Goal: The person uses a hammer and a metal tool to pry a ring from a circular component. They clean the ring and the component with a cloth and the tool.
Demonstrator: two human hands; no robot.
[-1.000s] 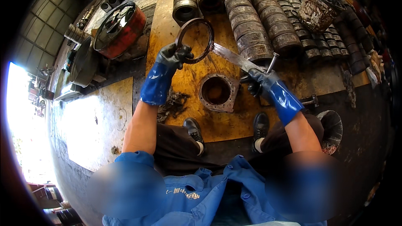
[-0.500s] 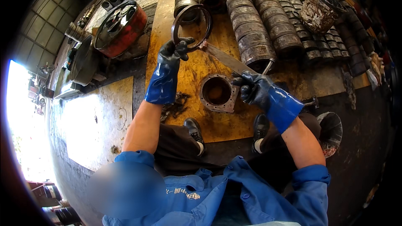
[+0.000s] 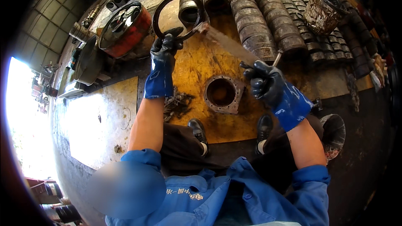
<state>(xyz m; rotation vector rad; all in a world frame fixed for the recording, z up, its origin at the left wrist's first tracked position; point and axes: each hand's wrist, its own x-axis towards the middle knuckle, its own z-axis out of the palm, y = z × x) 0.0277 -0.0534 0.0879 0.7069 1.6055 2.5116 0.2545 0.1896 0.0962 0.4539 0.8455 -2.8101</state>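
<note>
Both my hands wear gloves, black over the fingers with blue cuffs. My left hand [image 3: 166,49] is closed on the lower edge of a dark metal ring [image 3: 156,24], which is raised with its opening facing me. In my right hand [image 3: 268,83] is a flat scraper [image 3: 232,48], blurred by motion. Its far end carries a reddish-brown, grease-like smear and lies at the ring's right side; I cannot tell whether they touch. A thin metal rod [image 3: 277,57] sticks up behind my right hand. Below, a round flanged housing [image 3: 234,108] with bolt holes lies on the floor between my feet.
Rows of stacked metal rings [image 3: 255,35] stretch across the far side. A dirty bucket [image 3: 320,14] stands far right, a red drum [image 3: 140,29] far left. A tangled dark rag [image 3: 178,102] lies left of the housing, and another bucket [image 3: 333,136] sits by my right knee.
The ring has moved left and upward and turned to face me more fully. My right hand with the scraper has shifted right and slightly down.
</note>
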